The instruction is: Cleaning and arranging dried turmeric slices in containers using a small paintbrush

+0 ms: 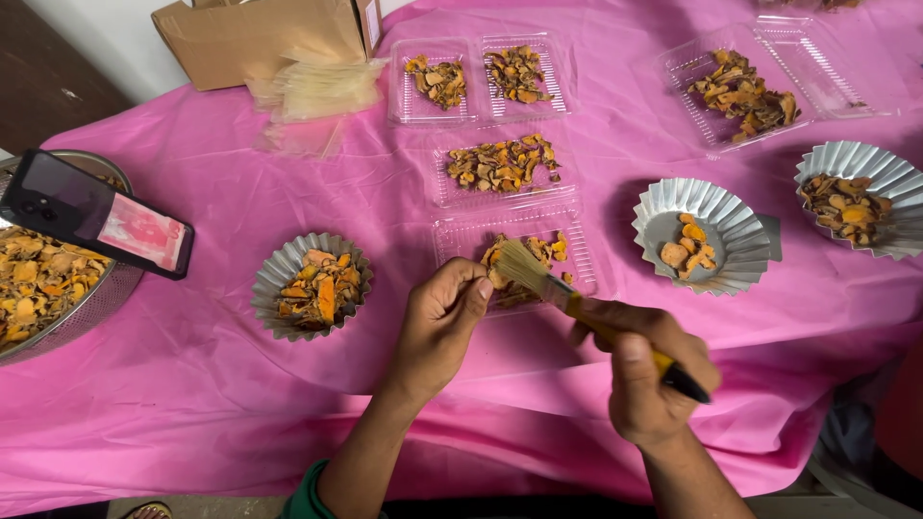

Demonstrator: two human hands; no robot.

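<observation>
Right hand: the right hand (646, 370) is clenched round the yellow handle of a paintbrush (567, 300), bristles resting over the nearest clear tray.
Left hand: the left hand (444, 319) pinches a dried orange slice (497, 279) at that tray's near edge, right under the bristles.
Tray in hand: the nearest clear tray (577, 252) holds only a few pieces, so by my reading it is partly filled.
Near foil cups: the left foil cup (274, 288) is heaped with slices; the middle foil cup (733, 235) holds only a few.
Supply: a metal bowl (106, 293) at the left edge is full, a phone (91, 213) lying on its rim.
Farther trays: three clear trays (567, 72) behind look filled.
Far edge: a cardboard box (255, 38) sits on the pink surface (192, 384).
</observation>
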